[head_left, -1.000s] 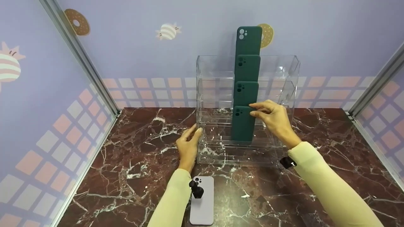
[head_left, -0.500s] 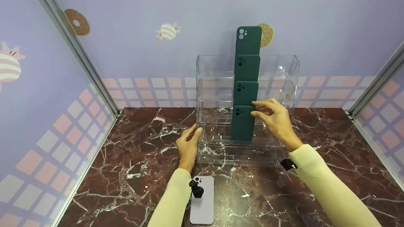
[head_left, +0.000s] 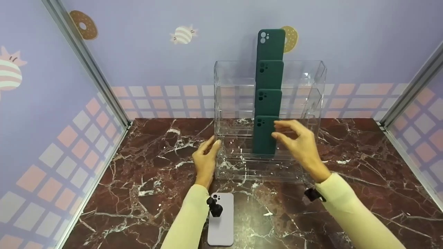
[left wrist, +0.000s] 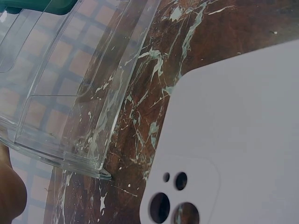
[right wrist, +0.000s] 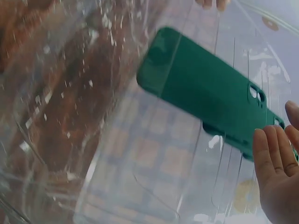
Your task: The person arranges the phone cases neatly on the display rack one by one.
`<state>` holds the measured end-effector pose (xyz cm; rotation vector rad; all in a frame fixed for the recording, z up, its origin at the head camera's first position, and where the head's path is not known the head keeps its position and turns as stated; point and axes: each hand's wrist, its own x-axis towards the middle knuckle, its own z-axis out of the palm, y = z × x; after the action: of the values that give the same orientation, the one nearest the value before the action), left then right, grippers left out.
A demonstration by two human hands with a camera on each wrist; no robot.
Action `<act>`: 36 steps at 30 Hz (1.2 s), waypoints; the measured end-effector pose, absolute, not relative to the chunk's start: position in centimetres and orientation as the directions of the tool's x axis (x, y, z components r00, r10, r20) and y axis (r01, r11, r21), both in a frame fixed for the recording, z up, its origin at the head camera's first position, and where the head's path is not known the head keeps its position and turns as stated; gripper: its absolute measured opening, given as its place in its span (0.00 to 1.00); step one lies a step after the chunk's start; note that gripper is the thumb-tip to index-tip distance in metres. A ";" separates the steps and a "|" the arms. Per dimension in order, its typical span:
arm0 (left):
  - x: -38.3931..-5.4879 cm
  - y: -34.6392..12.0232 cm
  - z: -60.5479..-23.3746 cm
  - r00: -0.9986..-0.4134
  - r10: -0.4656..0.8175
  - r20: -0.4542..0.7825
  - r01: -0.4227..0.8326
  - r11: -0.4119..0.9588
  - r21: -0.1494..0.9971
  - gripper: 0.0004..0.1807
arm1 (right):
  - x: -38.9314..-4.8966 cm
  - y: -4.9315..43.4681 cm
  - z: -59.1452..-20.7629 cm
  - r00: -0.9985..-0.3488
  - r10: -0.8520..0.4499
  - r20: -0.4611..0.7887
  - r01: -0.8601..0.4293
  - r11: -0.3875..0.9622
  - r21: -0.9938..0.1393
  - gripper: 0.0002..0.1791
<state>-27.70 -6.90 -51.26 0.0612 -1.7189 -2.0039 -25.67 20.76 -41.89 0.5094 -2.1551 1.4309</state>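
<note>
Four tiers of a clear acrylic display rack [head_left: 238,145] rise toward the wall, and a column of several dark green phone cases stands in them. The lowest green phone case [head_left: 264,138] leans upright in the front tier. Close to its right edge, my right hand [head_left: 299,141] has thumb and fingers apart and holds nothing; the right wrist view shows the same hand [right wrist: 278,172] with fingers extended beside the cases. My left hand [head_left: 206,159] touches the rack's left side with its fingertips. On the table, a pale lilac phone case [head_left: 221,228] lies flat beside the left forearm, camera holes up.
The dark red marbled table [head_left: 162,207] stretches around the rack. Behind stands a lilac patterned wall [head_left: 145,62], with metal corner posts [head_left: 93,69] at left and right. A small black wrist camera [head_left: 216,209] overhangs the lilac case.
My right hand has come away from the top edge of the lowest green case and moved down, its fingers spreading. The left hand stays at the rack.
</note>
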 end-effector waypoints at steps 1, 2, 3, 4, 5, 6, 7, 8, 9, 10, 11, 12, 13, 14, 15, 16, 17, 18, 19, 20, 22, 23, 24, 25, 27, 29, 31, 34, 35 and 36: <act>-27.7 -6.9 -51.3 -0.876 -0.393 0.279 0.334 -0.077 0.939 0.18 | -25.4 20.5 -42.1 -0.808 -0.036 0.587 -0.557 0.368 -0.744 0.20; -27.7 -6.9 -51.2 -0.876 -0.394 0.279 0.332 -0.073 0.940 0.18 | -25.2 20.4 -42.4 -0.810 -0.039 0.585 -0.558 0.357 -0.749 0.19; -27.6 -6.8 -51.0 -0.876 -0.393 0.278 0.331 -0.072 0.941 0.18 | -24.9 20.2 -42.6 -0.810 -0.043 0.585 -0.562 0.342 -0.753 0.19; -27.3 -6.7 -50.6 -0.875 -0.393 0.282 0.333 -0.069 0.940 0.18 | -24.7 20.1 -42.9 -0.810 -0.046 0.584 -0.564 0.331 -0.756 0.19; -26.9 -6.7 -50.2 -0.874 -0.392 0.289 0.340 -0.066 0.938 0.18 | -24.5 19.9 -43.1 -0.809 -0.052 0.585 -0.568 0.322 -0.757 0.19; -26.6 -6.6 -49.8 -0.873 -0.391 0.291 0.341 -0.065 0.938 0.18 | -24.3 19.8 -43.4 -0.810 -0.060 0.584 -0.570 0.316 -0.758 0.19; -26.6 -6.6 -49.8 -0.873 -0.390 0.294 0.344 -0.063 0.937 0.18 | -24.1 19.7 -43.7 -0.813 -0.065 0.579 -0.568 0.311 -0.762 0.19; -26.6 -6.7 -49.8 -0.871 -0.389 0.298 0.347 -0.061 0.936 0.18 | -23.9 19.6 -44.0 -0.815 -0.070 0.576 -0.567 0.304 -0.765 0.19; -26.6 -6.7 -49.9 -0.871 -0.388 0.301 0.350 -0.059 0.935 0.18 | -23.7 19.5 -44.2 -0.817 -0.078 0.571 -0.566 0.297 -0.769 0.19; -26.8 -6.8 -50.1 -0.871 -0.387 0.303 0.351 -0.058 0.934 0.18 | -23.4 19.3 -44.5 -0.821 -0.087 0.564 -0.562 0.290 -0.774 0.19; -27.1 -6.8 -50.5 -0.870 -0.388 0.304 0.351 -0.056 0.935 0.18 | -23.2 19.2 -44.8 -0.825 -0.098 0.556 -0.559 0.283 -0.780 0.19; -27.4 -6.9 -50.9 -0.871 -0.389 0.301 0.349 -0.057 0.935 0.18 | -23.0 19.0 -45.1 -0.830 -0.107 0.547 -0.553 0.279 -0.785 0.20; -27.7 -7.0 -51.3 -0.870 -0.390 0.301 0.349 -0.057 0.935 0.18 | -22.8 18.8 -45.4 -0.834 -0.114 0.540 -0.549 0.275 -0.790 0.20; -27.7 -6.9 -51.3 -0.870 -0.391 0.299 0.348 -0.058 0.936 0.18 | -22.6 18.7 -45.7 -0.836 -0.123 0.535 -0.546 0.279 -0.790 0.20; -27.7 -6.9 -51.2 -0.870 -0.392 0.298 0.347 -0.059 0.936 0.19 | -22.4 18.6 -45.9 -0.841 -0.132 0.525 -0.540 0.281 -0.793 0.20; -27.7 -6.9 -51.2 -0.870 -0.393 0.297 0.348 -0.062 0.935 0.19 | -22.1 18.4 -46.2 -0.846 -0.140 0.515 -0.533 0.282 -0.798 0.21; -27.7 -6.9 -51.2 -0.869 -0.395 0.298 0.349 -0.063 0.935 0.19 | -21.9 18.2 -46.5 -0.851 -0.147 0.504 -0.525 0.283 -0.803 0.21; -27.7 -6.8 -51.2 -0.868 -0.396 0.299 0.350 -0.064 0.934 0.19 | -21.7 18.1 -46.7 -0.856 -0.155 0.492 -0.516 0.284 -0.808 0.21; -27.8 -6.8 -51.2 -0.868 -0.397 0.299 0.351 -0.063 0.934 0.19 | -21.5 17.9 -47.0 -0.862 -0.165 0.479 -0.507 0.282 -0.815 0.21; -27.8 -6.9 -51.2 -0.867 -0.399 0.299 0.351 -0.063 0.934 0.18 | -21.3 17.7 -47.3 -0.869 -0.176 0.463 -0.495 0.277 -0.823 0.21; -27.8 -6.9 -51.3 -0.866 -0.401 0.298 0.351 -0.063 0.934 0.18 | -20.9 17.2 -47.8 -0.881 -0.201 0.429 -0.471 0.277 -0.837 0.21; -27.8 -6.9 -51.3 -0.866 -0.403 0.297 0.349 -0.061 0.935 0.18 | -20.8 17.0 -48.1 -0.886 -0.215 0.412 -0.460 0.277 -0.844 0.21; -27.8 -6.9 -51.3 -0.866 -0.403 0.297 0.348 -0.060 0.935 0.18 | -20.6 16.7 -48.4 -0.891 -0.229 0.393 -0.447 0.280 -0.850 0.20; -27.8 -6.9 -51.2 -0.867 -0.403 0.295 0.347 -0.060 0.936 0.17 | -20.4 16.5 -48.7 -0.893 -0.245 0.378 -0.439 0.282 -0.853 0.20; -27.7 -6.9 -51.2 -0.869 -0.399 0.292 0.344 -0.063 0.937 0.18 | -20.2 16.1 -49.2 -0.891 -0.272 0.364 -0.438 0.297 -0.849 0.19; -27.7 -6.9 -51.2 -0.872 -0.396 0.288 0.340 -0.067 0.938 0.18 | -20.0 15.8 -49.7 -0.881 -0.299 0.366 -0.454 0.317 -0.833 0.19; -27.6 -6.9 -51.2 -0.874 -0.393 0.287 0.341 -0.075 0.937 0.18 | -19.9 15.5 -50.2 -0.872 -0.323 0.368 -0.470 0.341 -0.814 0.18; -27.7 -6.9 -51.2 -0.874 -0.393 0.287 0.342 -0.076 0.937 0.18 | -19.7 15.0 -50.8 -0.867 -0.358 0.348 -0.472 0.359 -0.805 0.18; -27.7 -6.9 -51.2 -0.873 -0.394 0.287 0.341 -0.074 0.937 0.18 | -19.6 14.8 -51.0 -0.868 -0.371 0.331 -0.462 0.355 -0.813 0.18; -27.7 -6.9 -51.1 -0.872 -0.395 0.288 0.342 -0.071 0.937 0.18 | -19.5 14.6 -51.2 -0.867 -0.387 0.314 -0.453 0.349 -0.820 0.18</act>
<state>-27.70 -6.89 -51.14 0.0578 -1.7225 -1.9899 -19.53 14.62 -51.20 0.7881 -2.5269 1.5696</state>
